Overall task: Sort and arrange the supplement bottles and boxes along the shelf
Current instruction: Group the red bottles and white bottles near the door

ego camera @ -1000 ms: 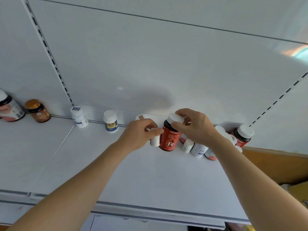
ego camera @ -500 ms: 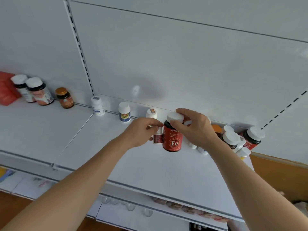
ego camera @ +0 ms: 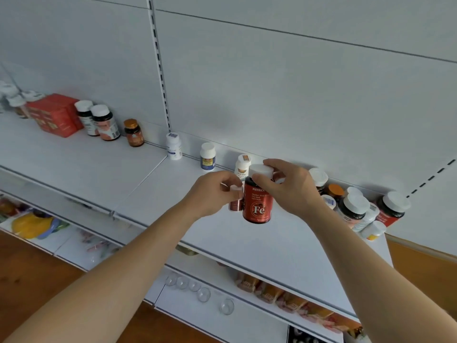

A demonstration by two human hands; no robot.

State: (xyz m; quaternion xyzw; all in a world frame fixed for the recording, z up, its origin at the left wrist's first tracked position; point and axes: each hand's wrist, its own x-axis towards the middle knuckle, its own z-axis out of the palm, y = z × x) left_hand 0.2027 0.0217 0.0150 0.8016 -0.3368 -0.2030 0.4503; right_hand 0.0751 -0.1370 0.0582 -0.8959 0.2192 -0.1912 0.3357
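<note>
- White shelf (ego camera: 81, 167) runs under a slotted back wall, sorted bottles lined up toward ten o'clock.
- Since a second ago, both bottles have come forward off the back row, so placing comes next, I judge.
- My right hand (ego camera: 288, 188) grips the Fe bottle (ego camera: 258, 203) by its cap, wrist bent down.
- My left hand (ego camera: 215, 193) pinches the small bottle (ego camera: 235, 199) at its nine o'clock.

Both arms reach forward, left hand (ego camera: 214, 191) and right hand (ego camera: 290, 188) curled in pinches.

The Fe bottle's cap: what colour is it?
White cap on the red Fe bottle, head view.
</note>
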